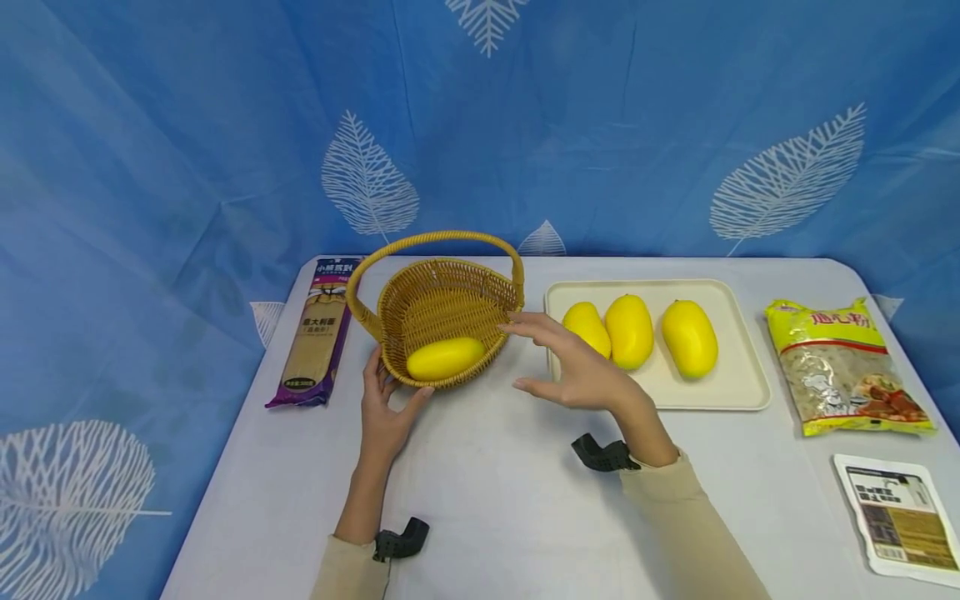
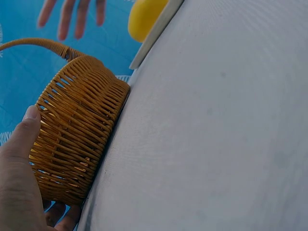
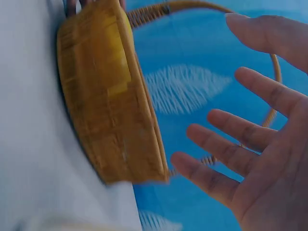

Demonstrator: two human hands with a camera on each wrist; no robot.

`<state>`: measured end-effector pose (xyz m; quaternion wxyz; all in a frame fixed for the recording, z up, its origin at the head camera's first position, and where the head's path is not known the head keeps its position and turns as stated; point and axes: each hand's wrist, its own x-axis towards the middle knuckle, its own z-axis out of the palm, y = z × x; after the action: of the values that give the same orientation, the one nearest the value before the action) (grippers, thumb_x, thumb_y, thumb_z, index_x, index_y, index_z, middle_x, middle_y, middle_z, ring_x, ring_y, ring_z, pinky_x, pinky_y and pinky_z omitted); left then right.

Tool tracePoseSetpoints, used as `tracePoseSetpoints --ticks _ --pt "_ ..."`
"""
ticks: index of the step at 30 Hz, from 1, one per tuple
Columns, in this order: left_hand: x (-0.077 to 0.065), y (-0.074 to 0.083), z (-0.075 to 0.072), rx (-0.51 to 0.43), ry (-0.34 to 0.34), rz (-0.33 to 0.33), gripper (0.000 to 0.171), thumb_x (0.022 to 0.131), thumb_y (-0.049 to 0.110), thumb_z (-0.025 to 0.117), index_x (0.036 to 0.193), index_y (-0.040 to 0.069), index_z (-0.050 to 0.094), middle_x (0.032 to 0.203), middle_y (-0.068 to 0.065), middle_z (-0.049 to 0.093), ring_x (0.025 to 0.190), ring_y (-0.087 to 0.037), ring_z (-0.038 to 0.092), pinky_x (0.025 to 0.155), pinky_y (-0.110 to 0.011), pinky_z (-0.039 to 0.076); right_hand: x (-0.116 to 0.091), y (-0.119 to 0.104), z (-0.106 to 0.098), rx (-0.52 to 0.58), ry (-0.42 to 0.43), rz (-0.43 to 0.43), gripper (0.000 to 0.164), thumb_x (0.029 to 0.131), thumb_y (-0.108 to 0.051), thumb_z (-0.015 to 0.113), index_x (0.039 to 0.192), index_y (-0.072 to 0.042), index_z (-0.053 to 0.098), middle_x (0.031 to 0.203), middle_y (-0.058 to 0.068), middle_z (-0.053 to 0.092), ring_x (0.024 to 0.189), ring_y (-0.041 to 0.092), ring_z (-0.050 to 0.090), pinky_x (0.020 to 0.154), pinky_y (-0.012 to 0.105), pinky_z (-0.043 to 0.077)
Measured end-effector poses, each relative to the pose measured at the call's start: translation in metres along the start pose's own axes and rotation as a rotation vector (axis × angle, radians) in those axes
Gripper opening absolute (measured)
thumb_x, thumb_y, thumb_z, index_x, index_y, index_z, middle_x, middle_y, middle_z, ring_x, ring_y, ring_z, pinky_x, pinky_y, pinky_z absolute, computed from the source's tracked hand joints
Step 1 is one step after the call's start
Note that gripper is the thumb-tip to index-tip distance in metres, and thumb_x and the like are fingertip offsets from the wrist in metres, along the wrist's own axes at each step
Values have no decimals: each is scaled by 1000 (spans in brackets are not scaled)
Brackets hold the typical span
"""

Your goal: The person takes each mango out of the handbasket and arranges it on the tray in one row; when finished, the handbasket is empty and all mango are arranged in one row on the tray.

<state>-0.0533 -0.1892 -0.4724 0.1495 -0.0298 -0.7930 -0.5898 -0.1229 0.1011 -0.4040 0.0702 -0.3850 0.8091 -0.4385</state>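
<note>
A woven basket (image 1: 450, 304) with an arched handle stands left of the table's middle. One yellow mango (image 1: 446, 358) lies inside it, near the front. My left hand (image 1: 386, 421) holds the basket's front left side; in the left wrist view the thumb (image 2: 28, 126) rests at the rim and other fingers reach round the lower end. Fingers spread and holding nothing, my right hand (image 1: 581, 371) hovers between the basket and a cream tray (image 1: 738, 385). Three more mangoes (image 1: 690, 337) are on that tray, one partly hidden behind this hand.
Left of the basket lies a long pack of noodles (image 1: 315, 342). A yellow-edged food bag (image 1: 847, 367) sits right of the tray, with a flat white packet (image 1: 900, 517) nearer the front. Blue leaf-patterned cloth (image 1: 562, 150) hangs behind the white table (image 1: 495, 492).
</note>
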Motion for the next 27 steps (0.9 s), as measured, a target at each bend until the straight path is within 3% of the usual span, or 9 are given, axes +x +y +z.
tracePoseSetpoints --ticks 6,10,12,19,24,27 --pt "0 -26 1 10 17 -12 95 77 9 75 149 21 14 149 -11 30 132 -23 37 102 -23 39 30 -9 19 -21 -43 -66 61 82 -27 71 137 -22 45 143 0 39 134 17 33 106 42 36" --pt "0 -33 1 20 17 18 95 77 11 76 149 23 14 149 -10 30 131 -22 38 102 -24 39 47 -10 28 -47 -65 -94 61 82 -27 71 136 -19 46 143 2 40 132 18 36 107 42 35" --pt "0 -29 1 18 11 17 96 77 8 75 149 18 14 149 -13 29 131 -26 38 104 -30 39 54 -10 32 -57 -78 -96 60 82 -26 71 136 -18 46 143 3 40 133 19 35 109 42 33" --pt "-1 -29 1 21 20 19 93 77 12 75 149 18 16 148 -11 32 129 -20 40 102 -23 39 69 -3 46 -70 -130 -80 57 82 -27 71 134 -15 49 141 5 42 132 20 37 108 39 34" --pt "-1 -7 0 31 2 40 91 78 5 74 147 4 15 146 -23 30 128 -36 39 102 -29 40 74 -1 53 -81 -150 -66 55 83 -30 70 133 -17 50 140 5 43 128 20 41 102 38 41" --pt "-1 -3 0 41 -3 41 91 78 5 74 147 0 14 145 -25 29 128 -36 39 102 -31 40 77 -1 54 -77 -156 -50 55 83 -31 69 133 -17 50 140 4 43 127 20 42 99 37 44"
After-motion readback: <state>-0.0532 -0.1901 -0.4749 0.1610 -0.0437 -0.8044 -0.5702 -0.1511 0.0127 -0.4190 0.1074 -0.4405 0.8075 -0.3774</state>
